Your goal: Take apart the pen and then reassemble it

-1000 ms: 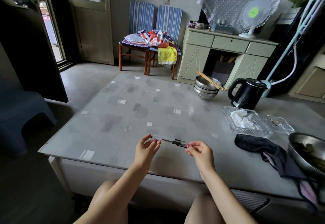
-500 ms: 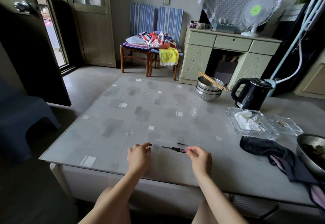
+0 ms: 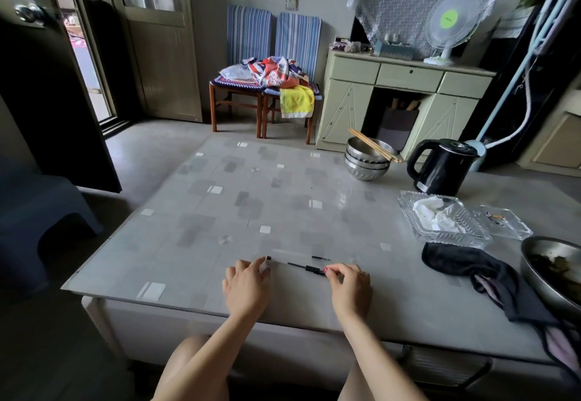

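Pinching opposite ends, the left hand and right hand hold the pen low over the bench, fingers closed, probably so loosened parts cannot roll away.

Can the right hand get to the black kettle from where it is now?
Probably, though it's a stretch: the right hand pinches the pen near the front edge, the kettle stands far right, and the glass tray lies between.
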